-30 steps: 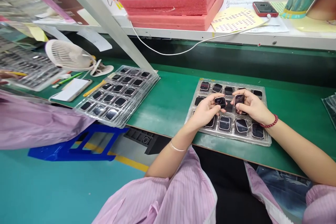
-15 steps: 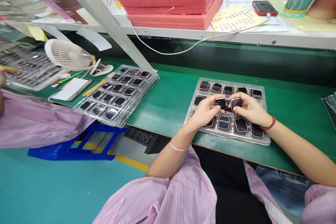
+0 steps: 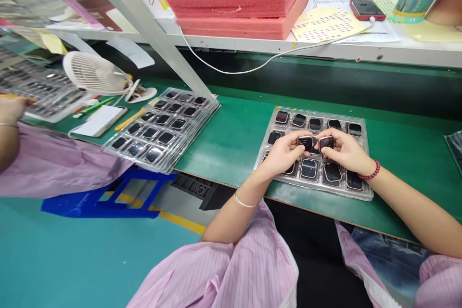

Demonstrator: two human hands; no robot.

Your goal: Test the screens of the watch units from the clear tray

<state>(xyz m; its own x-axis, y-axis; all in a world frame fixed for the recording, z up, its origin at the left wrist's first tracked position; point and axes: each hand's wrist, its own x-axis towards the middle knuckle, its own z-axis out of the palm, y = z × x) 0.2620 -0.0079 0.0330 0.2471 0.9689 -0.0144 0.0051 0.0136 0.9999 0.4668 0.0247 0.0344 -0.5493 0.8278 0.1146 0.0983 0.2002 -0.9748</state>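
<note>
My left hand (image 3: pixel 288 153) pinches a dark-faced smartwatch body (image 3: pixel 305 143) between thumb and fingers. Close beside it, a second smartwatch body (image 3: pixel 326 143) with a pinkish rim is gripped by my right hand (image 3: pixel 342 150). Both are held face up above a clear plastic tray (image 3: pixel 365 154). In the tray's pockets lie several more square watch bodies, such as one in the front row (image 3: pixel 309 169). My hands cover some of the middle pockets.
Left of me stands a stack of clear trays (image 3: pixel 169 166) filled with watch bodies. Beyond are a white fan (image 3: pixel 96 74), a phone (image 3: pixel 99 121) and a co-worker's hand (image 3: pixel 10 110). Red foam trays (image 3: pixel 234 14) sit on the shelf, with a white cable (image 3: pixel 249 71) hanging below its edge.
The co-worker's hand at the far left has come further into view. My hands keep hold of both watch bodies in nearly the same place; the view has shifted slightly.
</note>
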